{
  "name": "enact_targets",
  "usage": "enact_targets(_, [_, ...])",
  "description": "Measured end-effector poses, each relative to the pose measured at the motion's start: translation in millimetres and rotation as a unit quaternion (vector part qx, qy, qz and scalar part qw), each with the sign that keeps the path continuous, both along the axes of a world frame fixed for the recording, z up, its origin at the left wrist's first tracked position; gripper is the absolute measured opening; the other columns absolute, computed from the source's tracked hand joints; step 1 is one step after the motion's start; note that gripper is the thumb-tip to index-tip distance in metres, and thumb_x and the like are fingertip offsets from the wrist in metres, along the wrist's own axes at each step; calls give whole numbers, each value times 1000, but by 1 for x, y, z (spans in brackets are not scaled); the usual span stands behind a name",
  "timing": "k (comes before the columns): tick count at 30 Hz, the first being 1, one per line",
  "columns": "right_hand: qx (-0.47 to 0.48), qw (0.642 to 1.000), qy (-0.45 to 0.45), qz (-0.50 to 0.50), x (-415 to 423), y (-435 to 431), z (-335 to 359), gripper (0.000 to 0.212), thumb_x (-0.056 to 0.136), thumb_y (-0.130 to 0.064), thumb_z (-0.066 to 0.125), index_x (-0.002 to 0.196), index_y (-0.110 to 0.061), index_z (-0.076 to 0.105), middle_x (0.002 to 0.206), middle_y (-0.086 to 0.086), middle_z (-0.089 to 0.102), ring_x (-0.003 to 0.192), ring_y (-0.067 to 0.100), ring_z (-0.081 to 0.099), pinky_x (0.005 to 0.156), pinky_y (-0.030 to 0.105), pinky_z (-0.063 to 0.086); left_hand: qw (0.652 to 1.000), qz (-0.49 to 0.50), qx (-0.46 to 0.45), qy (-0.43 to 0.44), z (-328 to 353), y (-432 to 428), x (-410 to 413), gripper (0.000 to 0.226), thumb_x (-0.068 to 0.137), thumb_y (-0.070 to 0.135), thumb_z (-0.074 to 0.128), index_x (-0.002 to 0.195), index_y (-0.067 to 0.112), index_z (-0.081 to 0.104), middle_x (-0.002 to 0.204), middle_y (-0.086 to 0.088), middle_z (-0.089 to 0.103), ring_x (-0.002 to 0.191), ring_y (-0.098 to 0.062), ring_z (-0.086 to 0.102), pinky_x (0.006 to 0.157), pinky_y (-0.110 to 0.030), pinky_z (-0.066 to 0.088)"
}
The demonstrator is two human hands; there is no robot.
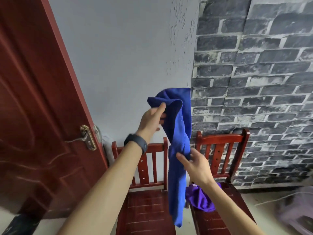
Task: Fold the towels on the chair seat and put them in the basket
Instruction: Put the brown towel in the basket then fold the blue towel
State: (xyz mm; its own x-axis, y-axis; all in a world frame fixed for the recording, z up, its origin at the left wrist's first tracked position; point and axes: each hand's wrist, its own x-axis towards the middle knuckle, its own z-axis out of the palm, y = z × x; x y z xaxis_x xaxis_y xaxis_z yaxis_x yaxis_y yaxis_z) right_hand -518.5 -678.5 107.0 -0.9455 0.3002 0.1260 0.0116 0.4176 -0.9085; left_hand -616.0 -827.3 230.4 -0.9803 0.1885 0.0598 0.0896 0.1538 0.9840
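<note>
Fingers (159,109) curled on blue towel (177,192) | left hand (150,121) top | right hand (194,165) mid

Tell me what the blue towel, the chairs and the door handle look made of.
Blue towel: soft fabric, likely microfibre or terry; matte, finely ribbed nap, hangs in limp folds.
Chairs: wood by the look, reddish-brown stain with a gloss; slatted seats and backs reflect light.
Door handle: metal, brass-coloured, shiny highlights.
</note>
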Motion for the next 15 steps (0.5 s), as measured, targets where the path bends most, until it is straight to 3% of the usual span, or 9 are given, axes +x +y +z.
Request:
enact_targets(2, [-79,997,-2,-14,-9,5,10,25,85,-33,77,89,-13,63,73,1,74,58,16,67,59,32,54,995,24,-93,39,-49,-9,14,39,90,59,52,78,22,57,82,4,63,76,-15,59,75,-40,49])
enact_targets(4, [-152,988,-25,-5,-19,7,14,26,85,-30,78,94,-10,65,77,7,74,61,18,66,62,39,56,989,-23,-143,7,-95,-13,36,43,83,63,60,77,21,63,80,13,68,77,-9,64,73,-35,50])
enact_targets(6, [-237,968,-78,38,-24,8,14,23,90,-32,72,98,-10,69,82,8,70,67,19,65,62,33,53,984,-65,-168,-13,-125,-12,50,37,81,62,66,79,25,67,73,13,69,71,-3,64,61,-22,46])
enact_targets(8, [-319,936,-132,73,-27,8,10,23,96,-32,63,104,-12,69,89,8,71,77,21,70,63,29,50,979,-38,-201,16,-137,-13,52,37,83,58,66,74,23,65,65,10,65,61,-6,58,53,-22,39])
enact_targets(11, [-382,908,-156,73,-23,12,-3,9,98,-22,59,94,-17,66,82,0,68,73,18,67,54,25,44,980,9,-194,41,-145,-20,49,41,91,44,62,65,13,57,52,5,49,53,-12,43,52,-29,29])
enact_targets(15, [-383,897,-188,117,-7,9,-25,24,97,-22,62,73,-22,62,72,-4,53,62,12,49,57,25,34,982,0,-184,32,-155,-30,53,46,92,38,61,60,9,45,51,5,36,52,-11,32,54,-30,24])
